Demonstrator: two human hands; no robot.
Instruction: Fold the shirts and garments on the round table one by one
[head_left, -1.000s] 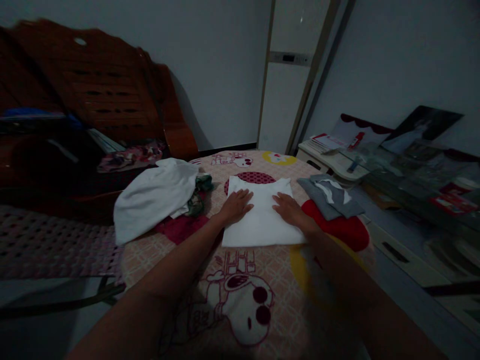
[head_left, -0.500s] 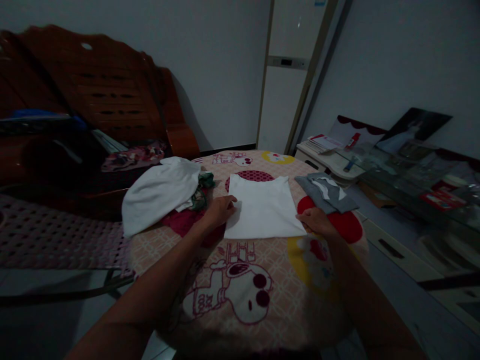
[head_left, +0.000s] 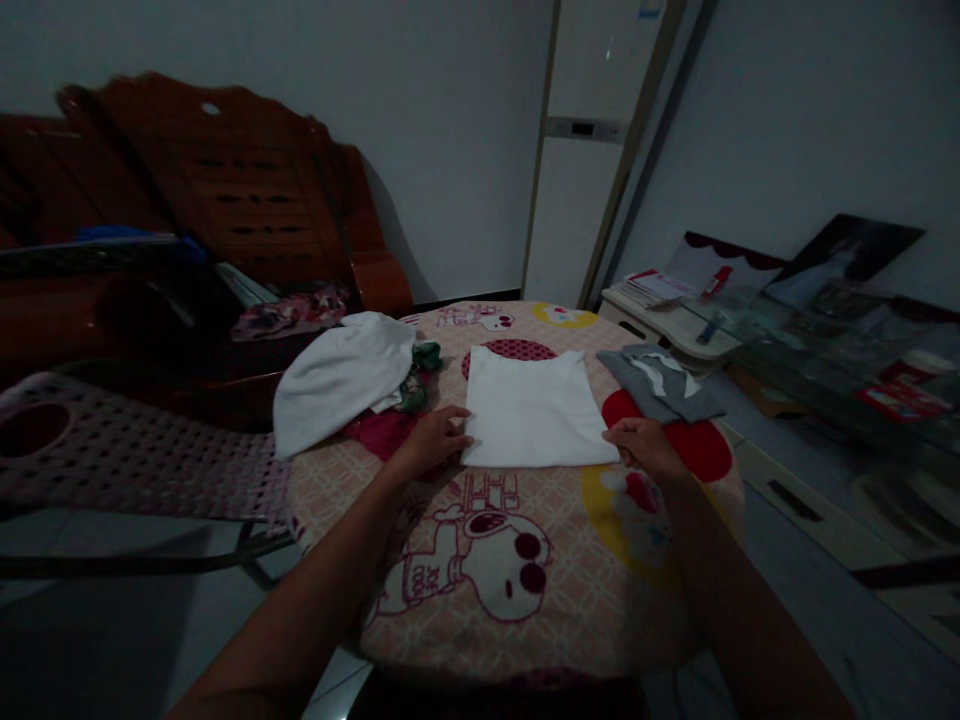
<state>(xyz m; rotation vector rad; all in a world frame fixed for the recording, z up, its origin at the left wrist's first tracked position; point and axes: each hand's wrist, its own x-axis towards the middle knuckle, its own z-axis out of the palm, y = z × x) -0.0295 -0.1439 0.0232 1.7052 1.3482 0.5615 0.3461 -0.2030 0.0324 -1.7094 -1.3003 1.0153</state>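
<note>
A white cloth, folded to a near rectangle, lies flat at the middle of the round table. My left hand is at its lower left edge, thumb and forefinger at the fabric. At the lower right corner, my right hand pinches the cloth between closed fingers. A heap of white fabric lies to the left, with green patterned fabric partly under it. To the right rests a folded grey garment with white markings.
The patterned tablecloth covers the table. A wooden bench and a woven chair stand left. On the right is a glass-topped cabinet with papers and a picture.
My left hand has slid down the left edge toward the near corner of the white cloth. My right hand stays at the right corner. The view has shifted slightly.
</note>
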